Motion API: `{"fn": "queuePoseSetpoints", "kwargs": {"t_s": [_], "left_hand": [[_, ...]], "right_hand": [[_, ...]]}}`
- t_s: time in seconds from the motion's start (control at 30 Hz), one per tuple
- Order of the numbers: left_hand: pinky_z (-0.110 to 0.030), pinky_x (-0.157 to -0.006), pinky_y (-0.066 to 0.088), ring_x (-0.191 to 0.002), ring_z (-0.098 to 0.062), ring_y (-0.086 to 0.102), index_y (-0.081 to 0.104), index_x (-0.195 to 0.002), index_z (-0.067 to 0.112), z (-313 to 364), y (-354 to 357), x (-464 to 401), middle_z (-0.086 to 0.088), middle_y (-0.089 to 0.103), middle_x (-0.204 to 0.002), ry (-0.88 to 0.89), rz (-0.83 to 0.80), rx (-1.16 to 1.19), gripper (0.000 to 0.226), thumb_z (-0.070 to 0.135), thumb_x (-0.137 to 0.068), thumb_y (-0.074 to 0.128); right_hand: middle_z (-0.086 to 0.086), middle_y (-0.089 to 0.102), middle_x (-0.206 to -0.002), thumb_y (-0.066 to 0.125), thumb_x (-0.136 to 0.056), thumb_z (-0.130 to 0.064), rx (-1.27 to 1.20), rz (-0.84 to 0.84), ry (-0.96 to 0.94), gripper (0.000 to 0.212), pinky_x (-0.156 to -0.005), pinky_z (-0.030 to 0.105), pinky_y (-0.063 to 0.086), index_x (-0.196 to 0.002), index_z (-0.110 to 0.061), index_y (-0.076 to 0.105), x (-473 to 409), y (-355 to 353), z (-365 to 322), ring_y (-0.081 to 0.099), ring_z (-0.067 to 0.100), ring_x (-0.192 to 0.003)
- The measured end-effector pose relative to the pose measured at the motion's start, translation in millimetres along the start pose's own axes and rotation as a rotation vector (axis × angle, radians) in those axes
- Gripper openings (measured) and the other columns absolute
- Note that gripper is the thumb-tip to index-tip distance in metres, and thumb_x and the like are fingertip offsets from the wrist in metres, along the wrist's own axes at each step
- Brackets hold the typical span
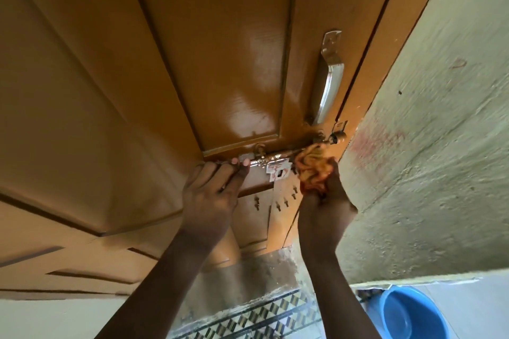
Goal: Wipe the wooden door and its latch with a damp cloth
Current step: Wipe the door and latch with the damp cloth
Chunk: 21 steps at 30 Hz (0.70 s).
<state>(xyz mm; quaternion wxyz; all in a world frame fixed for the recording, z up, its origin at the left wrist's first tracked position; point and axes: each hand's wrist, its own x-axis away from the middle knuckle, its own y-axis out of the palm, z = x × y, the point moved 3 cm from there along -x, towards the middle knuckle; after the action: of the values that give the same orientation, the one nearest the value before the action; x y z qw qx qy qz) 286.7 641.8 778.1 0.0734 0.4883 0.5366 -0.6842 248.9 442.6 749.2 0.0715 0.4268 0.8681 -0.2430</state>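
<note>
A glossy orange-brown wooden door (214,44) fills most of the head view. Its metal sliding latch (271,159) runs across the door's right side, below a steel pull handle (329,80). My left hand (212,195) grips the left end of the latch bolt with curled fingers. My right hand (322,212) holds a bunched orange-and-yellow cloth (314,170) and presses it against the right part of the latch, near the knob at the door's edge. The cloth hides that stretch of the bolt.
A rough pale-green wall (429,162) stands right of the door frame. A blue plastic tub (410,314) sits on the floor at the lower right. Patterned floor tiles (264,319) show between my forearms.
</note>
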Motion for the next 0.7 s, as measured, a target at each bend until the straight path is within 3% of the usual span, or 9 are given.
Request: {"fn": "queuePoseSetpoints", "kwargs": {"t_s": [0.1,0.2,0.27,0.37,0.4,0.47,0.57,0.7], "left_hand": [[-0.040,-0.071,0.056,-0.085,-0.030,0.067,0.080,-0.121,0.007,2,-3,-4,-0.011,0.077,-0.105,-0.018,-0.037,0.016,0.032,0.007,-0.107,0.051],[-0.039,-0.070,0.056,-0.084,-0.029,0.067,0.080,-0.121,0.009,0,-5,-6,-0.009,0.077,-0.106,-0.009,-0.080,0.008,0.031,0.004,-0.094,0.066],[-0.036,-0.069,0.055,-0.084,-0.028,0.068,0.081,-0.120,0.010,-4,-8,-10,-0.008,0.077,-0.104,0.023,-0.101,0.010,0.032,0.007,-0.091,0.067],[-0.032,-0.067,0.053,-0.084,-0.025,0.068,0.083,-0.115,0.014,-7,-14,-16,-0.004,0.076,-0.100,0.071,-0.121,-0.009,0.026,0.011,-0.095,0.067],[-0.032,-0.067,0.053,-0.084,-0.024,0.067,0.083,-0.115,0.014,-8,-16,-17,-0.003,0.076,-0.099,0.086,-0.128,-0.007,0.025,0.013,-0.097,0.065],[-0.031,-0.065,0.053,-0.083,-0.022,0.065,0.082,-0.116,0.013,-10,-16,-18,-0.004,0.075,-0.097,0.115,-0.132,-0.008,0.027,0.016,-0.098,0.062],[-0.031,-0.066,0.052,-0.084,-0.022,0.062,0.081,-0.119,0.013,-12,-16,-18,-0.005,0.074,-0.096,0.133,-0.169,0.005,0.030,0.017,-0.100,0.059],[-0.028,-0.070,0.044,-0.084,-0.022,0.065,0.082,-0.116,0.013,-15,-23,-25,-0.004,0.073,-0.093,0.148,-0.173,0.055,0.033,0.011,-0.097,0.054]], "right_hand": [[0.005,0.079,-0.083,0.053,-0.081,-0.012,-0.066,0.001,0.089,0.048,-0.059,0.027,0.055,-0.125,-0.014,0.073,11,9,-28,0.065,0.017,-0.060],[-0.001,0.070,-0.067,0.052,-0.083,-0.008,-0.119,-0.160,0.057,0.046,-0.049,0.007,0.035,-0.123,-0.014,0.073,40,19,-51,0.055,0.011,-0.054],[-0.005,0.063,-0.058,0.050,-0.085,-0.006,-0.095,-0.247,0.095,0.042,-0.045,0.008,0.030,-0.118,-0.012,0.075,52,20,-50,0.054,0.008,-0.053],[-0.005,0.064,-0.050,0.054,-0.089,0.005,-0.135,-0.156,0.428,0.031,-0.038,0.013,0.042,-0.093,-0.013,0.079,57,12,-21,0.057,0.005,-0.043],[-0.001,0.065,-0.049,0.054,-0.089,0.005,-0.185,-0.089,0.528,0.030,-0.036,0.024,0.049,-0.086,-0.013,0.077,59,9,-14,0.058,0.008,-0.038],[0.006,0.067,-0.052,0.057,-0.091,-0.002,-0.276,0.049,0.605,0.022,-0.034,0.039,0.052,-0.079,-0.014,0.072,63,5,-12,0.062,0.030,-0.040],[0.005,0.069,-0.060,0.057,-0.090,-0.003,-0.309,0.171,0.575,0.018,-0.041,0.036,0.053,-0.086,-0.013,0.072,63,13,-25,0.063,0.024,-0.046],[0.004,0.072,-0.067,0.054,-0.087,0.000,-0.341,0.108,0.407,0.025,-0.049,0.022,0.050,-0.096,-0.013,0.074,57,43,-61,0.060,0.004,-0.052]]}}
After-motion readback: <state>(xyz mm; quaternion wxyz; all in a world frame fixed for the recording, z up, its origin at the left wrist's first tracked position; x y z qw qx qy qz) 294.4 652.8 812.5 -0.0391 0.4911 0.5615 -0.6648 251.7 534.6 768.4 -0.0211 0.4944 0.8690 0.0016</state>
